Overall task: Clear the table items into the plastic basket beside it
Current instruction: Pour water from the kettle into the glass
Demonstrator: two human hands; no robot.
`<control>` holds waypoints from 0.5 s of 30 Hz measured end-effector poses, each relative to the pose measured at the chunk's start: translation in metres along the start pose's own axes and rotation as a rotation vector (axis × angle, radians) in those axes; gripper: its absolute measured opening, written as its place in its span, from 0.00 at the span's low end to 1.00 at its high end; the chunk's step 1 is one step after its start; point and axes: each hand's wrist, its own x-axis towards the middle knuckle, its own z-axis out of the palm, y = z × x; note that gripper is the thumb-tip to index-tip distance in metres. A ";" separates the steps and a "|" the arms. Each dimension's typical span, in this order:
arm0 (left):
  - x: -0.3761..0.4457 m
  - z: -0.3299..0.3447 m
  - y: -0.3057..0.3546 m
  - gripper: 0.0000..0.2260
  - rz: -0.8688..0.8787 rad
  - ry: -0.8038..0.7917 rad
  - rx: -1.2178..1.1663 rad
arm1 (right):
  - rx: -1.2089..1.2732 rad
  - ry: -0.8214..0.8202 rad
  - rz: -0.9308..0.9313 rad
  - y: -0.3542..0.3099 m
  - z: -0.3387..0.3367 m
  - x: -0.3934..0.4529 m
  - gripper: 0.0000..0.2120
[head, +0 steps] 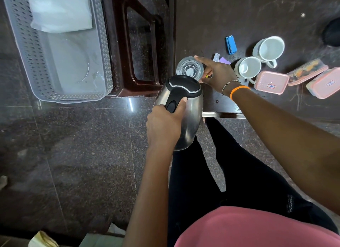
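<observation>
Dark speckled stone floor (73,154), dark table (257,16) at right. Nearest: left hand (163,125) curled round the black handle of a steel kettle (185,110), held off the table edge, thumb along the handle. Past it, right hand (217,73) reaches to a clear glass (189,67), index finger on its rim, other fingers' grip unclear; mugs (257,61), pink boxes (272,82) beyond, plastic basket (24,50) far left on a stool (119,53).
</observation>
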 end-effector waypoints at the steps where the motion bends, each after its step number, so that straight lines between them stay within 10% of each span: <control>1: 0.000 0.000 0.000 0.32 -0.005 -0.003 -0.003 | -0.003 -0.001 -0.001 0.000 0.000 0.000 0.32; 15: 0.002 -0.001 0.000 0.26 -0.015 -0.004 -0.014 | 0.022 0.004 -0.001 0.004 0.003 0.002 0.33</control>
